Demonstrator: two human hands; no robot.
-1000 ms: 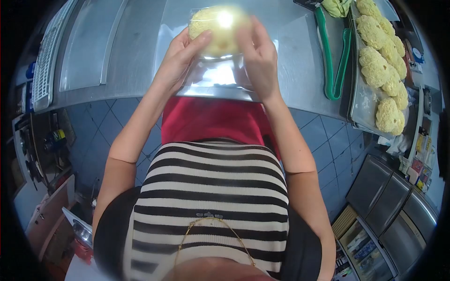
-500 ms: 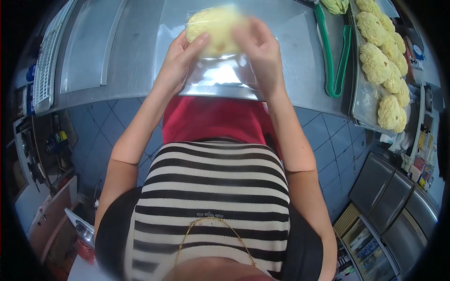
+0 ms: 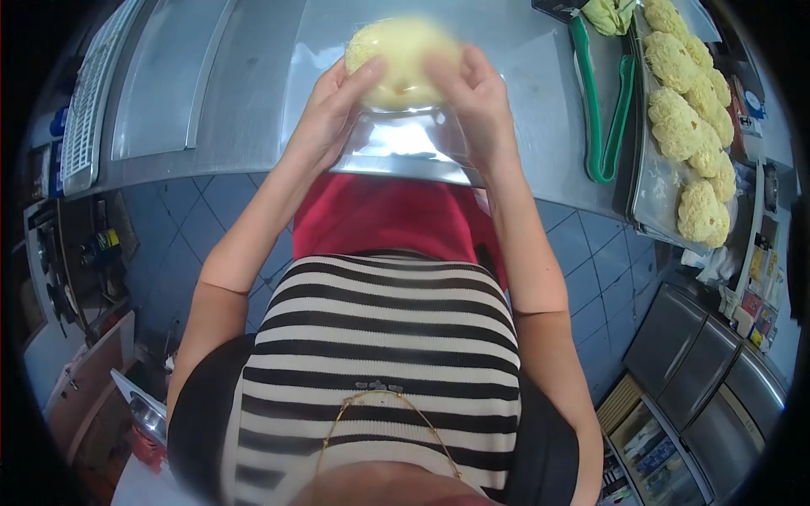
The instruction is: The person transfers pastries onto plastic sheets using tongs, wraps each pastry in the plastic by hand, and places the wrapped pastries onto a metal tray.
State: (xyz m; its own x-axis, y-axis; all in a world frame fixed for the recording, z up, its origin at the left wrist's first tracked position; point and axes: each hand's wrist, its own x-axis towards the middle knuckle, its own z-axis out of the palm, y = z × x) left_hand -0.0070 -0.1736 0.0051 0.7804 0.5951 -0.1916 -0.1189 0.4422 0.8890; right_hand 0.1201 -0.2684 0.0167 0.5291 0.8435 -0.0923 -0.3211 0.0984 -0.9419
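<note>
A round yellow bun with a shredded topping (image 3: 398,78) sits inside a clear plastic bag (image 3: 396,139) above the metal counter. The bag's lower, flat part reaches toward the counter's front edge and shines with reflections. My left hand (image 3: 336,99) grips the left side of the bagged bun, thumb on top. On the opposite side, my right hand (image 3: 477,94) holds the bun through the bag with its thumb over the top; its fingertips and the bun's upper right part are smeared by motion.
Green-handled tongs (image 3: 594,135) lie on the counter (image 3: 548,126) to the right. Beside them stands a metal tray (image 3: 654,198) with several similar shredded-topped buns (image 3: 675,126). A crumpled pale green item (image 3: 609,15) is at the back. A white rack (image 3: 91,101) stands at far left.
The bagged bun and both hands have shifted slightly right and down. My right hand's thumb and fingers now rest closer on the bun's right side.
</note>
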